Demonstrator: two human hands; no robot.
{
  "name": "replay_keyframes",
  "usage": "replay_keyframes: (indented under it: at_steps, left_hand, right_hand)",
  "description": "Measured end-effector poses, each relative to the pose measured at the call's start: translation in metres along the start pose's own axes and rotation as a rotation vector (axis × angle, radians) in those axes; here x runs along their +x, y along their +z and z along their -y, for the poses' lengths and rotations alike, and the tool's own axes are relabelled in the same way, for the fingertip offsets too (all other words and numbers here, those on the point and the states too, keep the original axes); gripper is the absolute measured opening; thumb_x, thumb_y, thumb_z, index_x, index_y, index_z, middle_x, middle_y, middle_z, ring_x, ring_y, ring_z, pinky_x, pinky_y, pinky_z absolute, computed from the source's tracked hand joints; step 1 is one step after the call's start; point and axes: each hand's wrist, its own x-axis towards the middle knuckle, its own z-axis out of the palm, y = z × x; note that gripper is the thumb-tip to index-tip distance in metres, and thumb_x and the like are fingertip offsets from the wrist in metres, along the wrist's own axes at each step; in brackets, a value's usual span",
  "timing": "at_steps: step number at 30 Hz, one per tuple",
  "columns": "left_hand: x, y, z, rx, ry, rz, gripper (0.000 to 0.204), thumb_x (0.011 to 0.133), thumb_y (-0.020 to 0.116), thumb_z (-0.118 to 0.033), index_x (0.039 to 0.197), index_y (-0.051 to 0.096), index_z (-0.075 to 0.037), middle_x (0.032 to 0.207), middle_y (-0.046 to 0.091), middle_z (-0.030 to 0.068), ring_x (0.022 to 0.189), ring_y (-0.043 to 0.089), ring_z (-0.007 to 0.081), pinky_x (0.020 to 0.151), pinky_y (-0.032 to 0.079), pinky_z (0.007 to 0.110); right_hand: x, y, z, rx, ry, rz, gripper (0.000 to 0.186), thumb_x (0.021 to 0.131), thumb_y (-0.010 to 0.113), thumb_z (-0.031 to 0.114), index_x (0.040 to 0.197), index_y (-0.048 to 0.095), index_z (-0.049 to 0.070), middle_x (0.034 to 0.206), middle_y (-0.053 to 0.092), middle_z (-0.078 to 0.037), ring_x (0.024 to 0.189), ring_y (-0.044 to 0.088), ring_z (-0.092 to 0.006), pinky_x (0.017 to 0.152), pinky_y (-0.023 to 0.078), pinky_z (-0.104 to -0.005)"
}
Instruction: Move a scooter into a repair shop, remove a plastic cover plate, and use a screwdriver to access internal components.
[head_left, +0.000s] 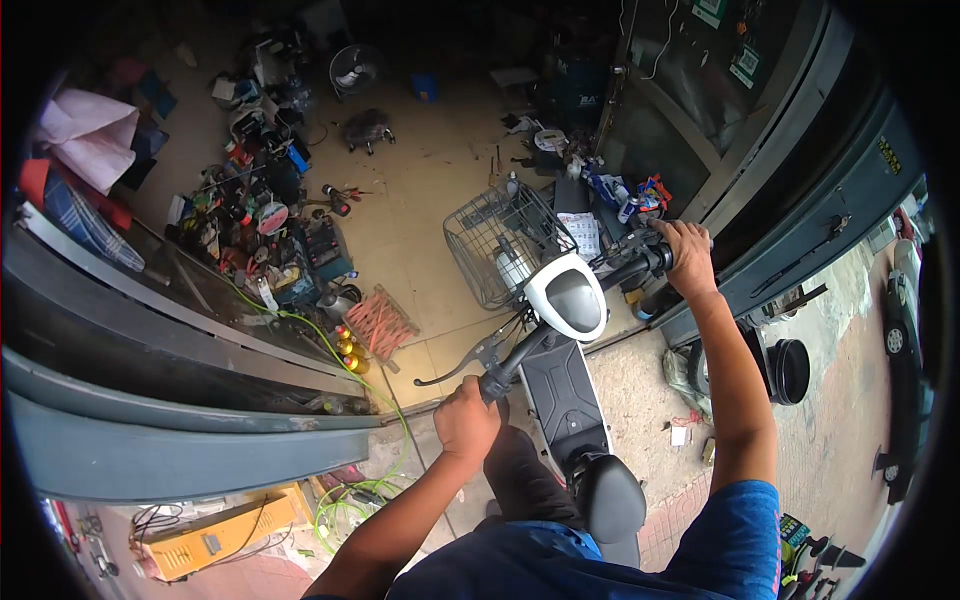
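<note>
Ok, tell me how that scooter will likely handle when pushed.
The scooter is probably heavy, given its broad footboard and bulky seat. It may curve left, since the handlebars look turned that way. Its narrow body could tip sideways without the left hand and right hand gripping.

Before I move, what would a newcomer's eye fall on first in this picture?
First, the scooter in the centre, with its white-rimmed console facing up and a wire basket ahead of it. Next, the untidy heap of tools and parts spread along the left side of the floor. After that, the bright yellow casing at the lower left.
</note>
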Motion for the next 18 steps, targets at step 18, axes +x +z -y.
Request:
replay_keyframes:
  at_steps: [18]
  left_hand:
    - [0.412, -0.057, 0.116, 0.116, -0.025, 0.142, 0.035, 0.078, 0.074, -0.025, 0.1, 0.056, -0.005, 0.078, 0.071, 0.0179, 0.073, 0.07, 0.0376, 0.065, 0.055, 0.047]
  right_hand:
    - [0.395, 0.199, 0.036, -0.024, 0.051, 0.032, 0.047, 0.079, 0.067, 0.01, 0.124, 0.063, 0.022, 0.107, 0.064, -0.009, 0.109, 0.059, -0.0292, 0.102, 0.038, -0.044]
